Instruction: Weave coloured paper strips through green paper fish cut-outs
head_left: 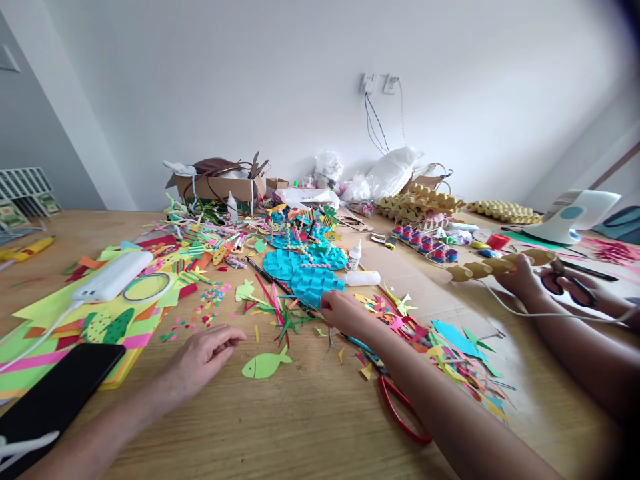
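My left hand (213,350) rests low over the table, its fingers loosely bent and the thumb a little apart, with nothing visible in them. Just right of it lies a light green paper fish (265,364) with a drawn gill line. My right hand (345,312) reaches to the front edge of the blue layered-paper piece (313,283). Its fingers are closed, and what they may hold is hidden. Under my right forearm are red-handled scissors (395,407), partly covered. Green and pink paper strips (283,317) are scattered between my hands.
At right, another person's hands hold an egg-carton strip (480,269) and dark scissors (555,277). A glue bottle (354,255) stands behind my right hand. At left are a white power bank (113,275), coloured paper and a black phone (60,393). Paper scraps (460,373) lie at right.
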Action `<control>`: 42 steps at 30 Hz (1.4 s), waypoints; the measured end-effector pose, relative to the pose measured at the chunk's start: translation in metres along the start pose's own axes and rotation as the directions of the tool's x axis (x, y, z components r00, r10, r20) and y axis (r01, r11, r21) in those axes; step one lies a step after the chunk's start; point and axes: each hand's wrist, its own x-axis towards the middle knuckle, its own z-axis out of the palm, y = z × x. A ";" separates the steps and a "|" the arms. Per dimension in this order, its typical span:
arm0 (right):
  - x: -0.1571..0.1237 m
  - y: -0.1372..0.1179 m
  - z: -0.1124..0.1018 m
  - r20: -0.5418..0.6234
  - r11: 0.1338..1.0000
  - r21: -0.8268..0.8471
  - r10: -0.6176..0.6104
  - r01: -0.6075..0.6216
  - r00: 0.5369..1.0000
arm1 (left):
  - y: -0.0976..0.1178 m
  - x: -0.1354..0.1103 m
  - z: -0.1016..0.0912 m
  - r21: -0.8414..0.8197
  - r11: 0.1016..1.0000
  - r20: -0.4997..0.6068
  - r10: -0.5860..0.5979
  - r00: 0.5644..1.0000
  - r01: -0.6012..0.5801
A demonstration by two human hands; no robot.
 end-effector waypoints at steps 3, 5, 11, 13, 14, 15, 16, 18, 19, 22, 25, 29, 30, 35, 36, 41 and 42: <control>0.005 0.011 -0.001 -0.019 0.986 0.165 0.012 -0.009 1.000 | 0.001 0.004 -0.004 -0.086 0.995 -0.018 -0.043 0.999 0.041; 0.008 0.018 0.000 -0.020 0.954 0.299 0.012 -0.006 1.000 | 0.007 0.009 -0.008 -0.148 0.987 -0.031 -0.068 0.997 0.063; 0.004 0.028 0.005 -0.008 0.762 0.648 0.001 0.004 1.000 | 0.034 0.032 -0.013 -0.411 0.909 -0.063 -0.100 0.993 0.066; 0.001 0.028 0.004 -0.017 0.702 0.712 0.004 0.009 1.000 | 0.040 0.043 -0.010 -0.468 0.882 -0.061 -0.091 0.994 0.052; 0.000 0.027 0.003 -0.022 0.678 0.735 0.006 0.012 1.000 | 0.042 0.049 -0.008 -0.491 0.870 -0.050 -0.087 0.995 0.051; -0.001 0.026 0.002 -0.028 0.659 0.752 0.006 0.017 1.000 | 0.045 0.055 -0.005 -0.514 0.856 -0.035 -0.082 0.996 0.053; -0.002 0.024 0.000 -0.035 0.643 0.766 0.004 0.024 0.999 | 0.048 0.061 -0.002 -0.537 0.842 -0.017 -0.079 0.997 0.058; -0.004 0.019 -0.002 -0.055 0.624 0.780 -0.006 0.047 0.998 | 0.056 0.073 0.004 -0.589 0.804 0.016 -0.091 0.996 0.084; -0.005 0.016 -0.002 -0.066 0.622 0.780 -0.014 0.060 0.998 | 0.060 0.078 0.007 -0.604 0.792 0.026 -0.094 0.995 0.091; -0.011 0.006 -0.003 -0.094 0.650 0.753 -0.041 0.098 0.995 | 0.071 0.091 0.013 -0.643 0.758 0.053 -0.092 0.994 0.105; -0.020 -0.004 -0.002 -0.123 0.700 0.703 -0.049 0.122 0.991 | 0.076 0.095 0.016 -0.673 0.728 0.094 -0.097 0.991 0.135; -0.033 -0.015 -0.003 -0.173 0.797 0.580 -0.083 0.170 0.981 | 0.076 0.088 0.016 -0.707 0.684 0.130 -0.124 0.984 0.179; -0.035 -0.017 -0.003 -0.184 0.813 0.553 -0.095 0.183 0.978 | 0.075 0.085 0.015 -0.717 0.671 0.136 -0.129 0.982 0.187; -0.046 -0.026 -0.002 -0.229 0.847 0.484 -0.120 0.220 0.966 | 0.069 0.071 0.011 -0.742 0.640 0.140 -0.139 0.980 0.197; -0.049 -0.027 -0.001 -0.232 0.857 0.465 -0.126 0.224 0.965 | 0.068 0.069 0.010 -0.743 0.641 0.134 -0.139 0.981 0.193; -0.058 -0.016 0.003 -0.254 0.900 0.383 -0.112 0.206 0.961 | 0.061 0.063 -0.001 -0.727 0.665 0.078 -0.163 0.984 0.168; -0.058 -0.010 0.003 -0.264 0.918 0.355 -0.085 0.179 0.961 | 0.059 0.064 -0.003 -0.717 0.678 0.058 -0.171 0.984 0.160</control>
